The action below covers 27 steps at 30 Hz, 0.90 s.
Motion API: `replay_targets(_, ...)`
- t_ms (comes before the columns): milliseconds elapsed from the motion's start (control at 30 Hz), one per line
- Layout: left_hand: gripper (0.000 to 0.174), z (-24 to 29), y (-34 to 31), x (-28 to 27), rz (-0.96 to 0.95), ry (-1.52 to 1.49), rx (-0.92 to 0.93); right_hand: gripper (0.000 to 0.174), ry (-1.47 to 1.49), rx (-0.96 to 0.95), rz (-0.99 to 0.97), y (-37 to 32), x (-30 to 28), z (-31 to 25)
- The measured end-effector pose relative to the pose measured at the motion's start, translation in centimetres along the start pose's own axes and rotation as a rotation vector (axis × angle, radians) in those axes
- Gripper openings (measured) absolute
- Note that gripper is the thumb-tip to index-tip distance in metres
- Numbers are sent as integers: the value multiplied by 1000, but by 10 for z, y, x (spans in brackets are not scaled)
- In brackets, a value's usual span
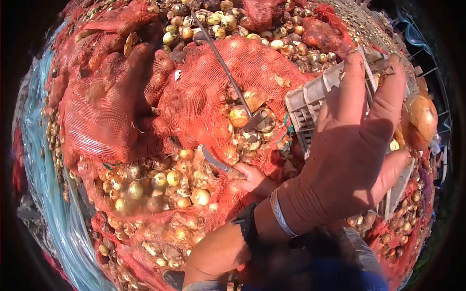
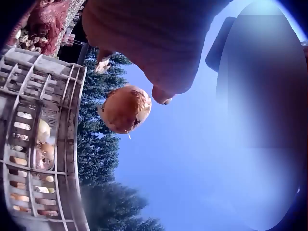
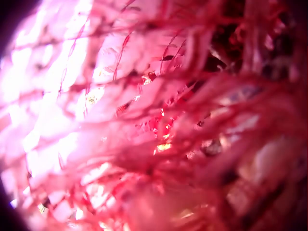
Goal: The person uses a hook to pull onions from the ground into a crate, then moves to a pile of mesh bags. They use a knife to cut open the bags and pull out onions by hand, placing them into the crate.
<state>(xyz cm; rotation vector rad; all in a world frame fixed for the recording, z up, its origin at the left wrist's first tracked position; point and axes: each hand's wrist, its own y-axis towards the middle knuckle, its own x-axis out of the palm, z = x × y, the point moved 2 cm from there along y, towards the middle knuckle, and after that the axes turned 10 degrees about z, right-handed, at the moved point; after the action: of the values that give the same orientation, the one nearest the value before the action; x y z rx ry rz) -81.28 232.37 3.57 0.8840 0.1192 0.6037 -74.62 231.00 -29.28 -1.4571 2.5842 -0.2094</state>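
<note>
My left hand (image 1: 357,126) reaches across to the right, fingers spread, over a pale plastic crate (image 1: 315,94). An onion (image 1: 420,121) is in the air just past the fingers. The left wrist view shows the same onion (image 2: 126,109) against the sky, apart from the fingertips, with the crate (image 2: 67,144) beside it and onions showing through its slats. Below the left wrist, my right hand (image 1: 255,180) grips a sickle with a curved blade (image 1: 213,158), close over red mesh netting (image 1: 218,194). Blurred red mesh (image 3: 159,134) fills the right wrist view.
Full red mesh sacks (image 1: 102,111) lie ahead and left. Loose onions (image 1: 170,179) spill from torn netting nearby, with more onions (image 1: 213,22) behind. A thin metal rod (image 1: 221,60) slants over the middle sack. Bluish plastic sheeting (image 1: 39,145) runs down the left.
</note>
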Motion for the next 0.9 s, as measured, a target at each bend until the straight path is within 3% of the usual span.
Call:
replay_targets(67, 77, -20, -31, -35, 166, 153, -121, 22, 30, 153, -13, -1, -1, -22)
replay_targets(100, 67, -33, -57, -63, 189, 284, -278, 22, 31, 267, 10, -3, -2, -29)
replay_targets(167, 41, -67, -124, -129, 243, 591, -568, 23, 336, 268, 142, 16, 2, -8)
replay_targets(200, 35, -88, -163, -163, 292, 827, -522, 20, 195, 176, 94, 9, -2, -16)
replay_targets(233, 35, -102, -195, -197, 271, 1028, -660, 18, 46, 83, 52, 2, -7, -28)
replay_targets(300, 37, -129, -243, -252, 103, 1278, -838, 18, 62, 71, 89, 6, -5, -27)
replay_targets(333, 37, -140, -247, -267, 113, 1271, -845, 20, 59, 51, 98, 7, -5, -27)
replay_targets(400, 40, -164, -258, -286, -249, 1425, -981, 23, 22, 80, 138, 5, -1, -40)
replay_targets(533, 38, -162, -282, -282, -415, 1527, -846, 25, -20, 178, 106, 5, -3, -37)
replay_targets(600, 29, -119, -285, -278, -811, 1316, -1018, 26, -3, 170, 79, 4, -5, -30)
replay_targets(633, 29, -95, -292, -276, -1003, 1243, -1210, 26, -2, 171, 76, 6, -3, -29)
replay_targets(667, 18, -72, -315, -287, -843, 1493, -667, 27, 39, 134, 82, 6, -1, -30)
replay_targets(700, 21, -63, -296, -294, -864, 1542, -1030, 28, 74, 101, 101, 4, -3, -31)
replay_targets(767, 17, -66, -260, -312, -256, 1237, -1331, 28, 24, 142, 99, -3, -3, -34)
replay_targets(833, 23, -105, -263, -320, -73, 1224, -1033, 29, -25, 119, 83, 8, -2, -39)
replay_targets(867, 34, -139, -286, -325, 144, 1048, -968, 29, -20, 132, 90, 7, -2, -40)
replay_targets(900, 46, -167, -297, -327, 144, 1058, -1209, 29, -15, 155, 97, 4, -2, -39)
